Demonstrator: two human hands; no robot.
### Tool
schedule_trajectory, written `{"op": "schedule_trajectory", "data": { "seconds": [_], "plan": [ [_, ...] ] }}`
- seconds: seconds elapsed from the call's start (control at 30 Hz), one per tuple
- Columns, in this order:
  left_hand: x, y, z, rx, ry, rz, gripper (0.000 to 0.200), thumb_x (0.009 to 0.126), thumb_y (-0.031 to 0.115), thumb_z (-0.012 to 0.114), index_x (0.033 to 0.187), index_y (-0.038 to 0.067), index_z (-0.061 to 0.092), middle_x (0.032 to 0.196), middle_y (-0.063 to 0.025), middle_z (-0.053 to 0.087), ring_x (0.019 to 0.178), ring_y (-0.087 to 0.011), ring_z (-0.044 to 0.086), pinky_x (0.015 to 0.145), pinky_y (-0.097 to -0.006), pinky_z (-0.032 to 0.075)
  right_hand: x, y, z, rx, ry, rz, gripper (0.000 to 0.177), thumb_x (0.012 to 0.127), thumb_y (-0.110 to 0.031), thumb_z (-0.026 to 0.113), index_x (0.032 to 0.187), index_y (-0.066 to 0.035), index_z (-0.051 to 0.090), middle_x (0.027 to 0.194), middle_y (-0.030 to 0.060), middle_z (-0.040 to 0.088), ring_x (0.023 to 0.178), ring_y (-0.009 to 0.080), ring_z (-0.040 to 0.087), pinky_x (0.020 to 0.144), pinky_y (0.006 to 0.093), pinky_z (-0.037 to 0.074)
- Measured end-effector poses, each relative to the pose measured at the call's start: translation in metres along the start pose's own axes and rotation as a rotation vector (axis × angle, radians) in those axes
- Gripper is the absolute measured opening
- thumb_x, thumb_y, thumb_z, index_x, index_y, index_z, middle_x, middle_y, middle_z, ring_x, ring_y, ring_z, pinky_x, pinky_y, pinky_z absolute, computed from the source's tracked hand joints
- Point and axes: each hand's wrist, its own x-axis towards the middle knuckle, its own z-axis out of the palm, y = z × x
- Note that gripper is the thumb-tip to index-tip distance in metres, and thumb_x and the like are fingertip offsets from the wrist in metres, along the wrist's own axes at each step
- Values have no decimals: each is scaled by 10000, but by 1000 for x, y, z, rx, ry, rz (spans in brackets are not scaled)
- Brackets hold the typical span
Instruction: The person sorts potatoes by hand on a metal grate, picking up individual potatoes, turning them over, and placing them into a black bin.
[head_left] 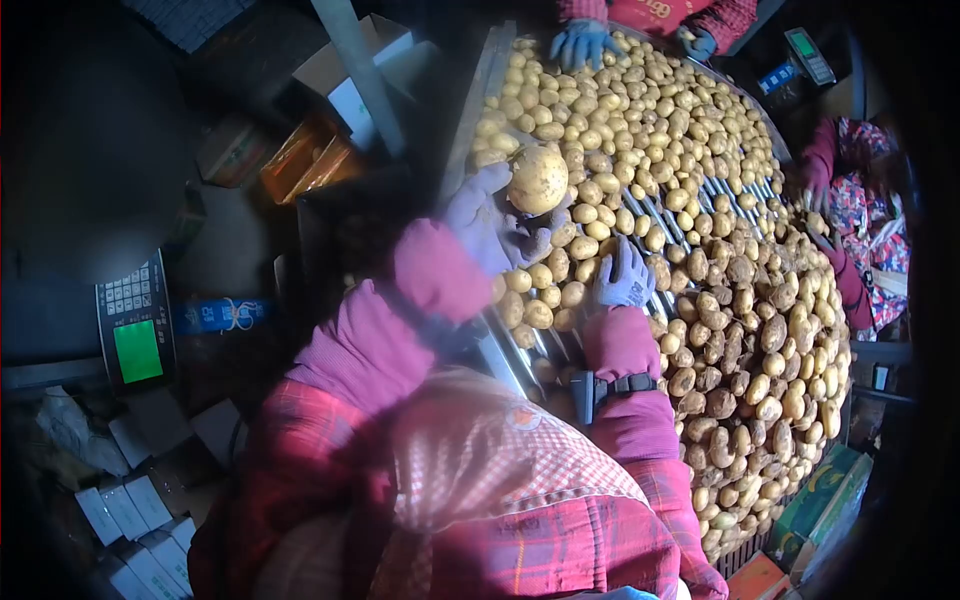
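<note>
My left hand [487, 222], in a light purple glove, is raised at the near left edge of the roller table and holds one large pale potato [538, 180] in its fingers. Lower and to the right, my right hand [625, 275], gloved the same way, lies with its fingers spread on the smaller potatoes [573, 293]. Nothing shows in its grasp. Around both hands lie many yellow potatoes. Metal rollers [655, 222] show between them. To the right is a heap of browner, dirtier potatoes [735, 350].
A co-worker's blue-gloved hands [583, 44] rest at the table's far end. Another person in a floral garment [865, 230] stands at the right edge. A scale with a green display [138, 350], an open carton [350, 75] and small white boxes [125, 508] are at left.
</note>
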Motion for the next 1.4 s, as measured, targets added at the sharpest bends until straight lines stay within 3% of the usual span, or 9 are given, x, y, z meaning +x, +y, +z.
{"op": "schedule_trajectory", "data": {
  "seconds": [0.33,0.43,0.57,0.77,0.9,0.97,1.03,1.23,1.4],
  "plan": [
    [-15,21,-25,32,1,110,439,880,321,548,1233,64,495,1195,-166,546,1077,-376,541,801,-394,547,-3,9,17,28,88,-31,408,819,-296,511,1205,-177,568,1155,78,600,1063,267,549,974,431,331],
    [-38,35,-34,125,262,476,425,868,360,576,1204,102,536,1164,-141,564,1080,-346,537,833,-409,535,-4,11,14,1,-63,-10,479,857,-318,486,1310,-162,475,1252,97,537,1149,284,495,1006,432,313],
    [-77,91,-80,190,656,532,435,842,535,558,1038,149,604,915,-94,605,603,-176,509,464,-247,384,-3,14,17,-63,-92,11,474,867,-318,477,1322,-189,459,1265,96,529,1146,293,494,1003,425,323],
    [-138,86,-137,248,980,377,445,834,586,517,1021,186,575,909,-104,605,446,-148,448,352,-219,292,-2,29,29,-122,-33,-71,472,861,-248,510,1324,-178,455,1281,78,527,1134,277,511,973,425,358],
    [-123,133,-194,-128,858,678,455,855,522,524,1102,140,516,956,-106,601,737,-230,581,623,-334,517,0,26,26,-95,-51,-74,487,858,-227,513,1336,-159,446,1264,114,535,1121,293,517,974,428,362],
    [-121,187,-188,-61,729,807,435,871,470,519,1122,116,505,1060,-116,581,944,-286,565,859,-414,475,0,17,20,-116,-47,-66,494,857,-215,512,1342,-155,441,1247,127,545,1109,300,525,970,426,368],
    [-123,219,-168,-196,823,794,468,876,453,506,1188,104,488,1167,-132,544,990,-288,558,904,-408,442,3,17,22,-12,-106,1,482,856,-196,509,1328,-115,459,1196,163,570,1086,342,535,944,431,401],
    [-102,135,-148,731,840,313,565,884,478,518,1293,91,466,1214,-159,537,996,-236,565,849,-351,451,1,4,17,-202,-78,34,440,890,-275,480,1317,-168,457,1247,89,551,1130,265,519,986,414,354],
    [-85,44,-122,1137,381,550,311,949,189,496,1214,31,529,1061,-85,608,905,-142,585,797,-264,473,5,-5,12,-173,-97,69,418,895,-279,471,1299,-171,470,1194,90,574,1093,265,538,963,430,364]
  ]
}}
